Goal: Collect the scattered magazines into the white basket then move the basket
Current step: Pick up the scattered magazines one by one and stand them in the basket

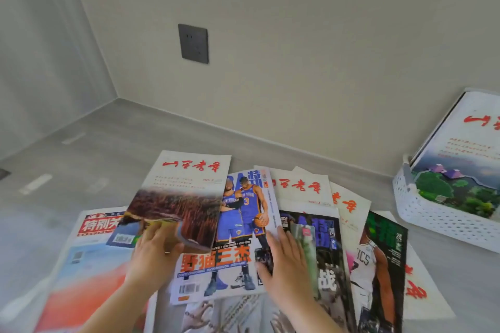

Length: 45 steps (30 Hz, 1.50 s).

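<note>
I see the left hand (158,244) gripping the near edge of a red-titled magazine (184,197), which is raised and tilted above the pile. The right hand (284,259) lies flat, fingers spread, across the basketball magazine (238,224) and the dark magazine (324,251) beside it. More issues fan out over the grey floor (108,143). At the right I make out the white basket (433,213) with a landscape-cover magazine (465,159) leaning inside it. A dark wall socket (193,43) sits above.
</note>
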Available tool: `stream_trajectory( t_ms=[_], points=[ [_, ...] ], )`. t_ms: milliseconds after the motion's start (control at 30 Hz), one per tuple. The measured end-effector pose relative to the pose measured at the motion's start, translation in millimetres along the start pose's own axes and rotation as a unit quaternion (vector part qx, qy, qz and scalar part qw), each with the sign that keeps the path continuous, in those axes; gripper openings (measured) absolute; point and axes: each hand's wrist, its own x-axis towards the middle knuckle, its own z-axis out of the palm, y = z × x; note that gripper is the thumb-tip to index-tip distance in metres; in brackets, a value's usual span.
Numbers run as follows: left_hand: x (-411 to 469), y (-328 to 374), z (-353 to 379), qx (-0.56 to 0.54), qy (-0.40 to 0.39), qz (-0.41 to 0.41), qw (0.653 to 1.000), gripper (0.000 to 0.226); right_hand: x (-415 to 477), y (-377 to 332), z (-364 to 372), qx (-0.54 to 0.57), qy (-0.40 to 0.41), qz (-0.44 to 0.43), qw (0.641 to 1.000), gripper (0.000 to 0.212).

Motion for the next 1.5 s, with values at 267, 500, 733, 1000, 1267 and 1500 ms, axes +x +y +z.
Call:
stream_trajectory(
  t_ms=[267, 500, 733, 1000, 1267, 1500],
  points=[
    [63, -22, -24, 0.035, -0.003, -0.127, 0.991, 0.063, 3, -3, 16, -0.081, 0.004, 0.012, 0.997, 0.061],
    [93, -27, -46, 0.1, -0.063, -0.118, 0.986, 0.079, 4, -4, 18, -0.094, 0.001, 0.03, 0.995, 0.06],
    [112, -24, -57, 0.143, -0.095, -0.158, 0.972, 0.053, 6, -6, 19, -0.112, -0.017, 0.046, 0.992, 0.062],
    [96, -12, -57, 0.034, -0.021, -0.041, 0.998, 0.025, 4, -10, 17, -0.099, -0.026, 0.047, 0.994, 0.061],
    [64, 39, -99, -0.175, 0.053, 0.104, 0.978, 0.021, 6, -17, -12, 0.097, -0.035, 0.083, 0.991, 0.06],
    [21, 118, -89, -0.385, -0.007, 0.142, 0.912, 0.025, -4, -3, -100, 0.519, 0.079, 0.128, 0.841, 0.056]
  ],
)
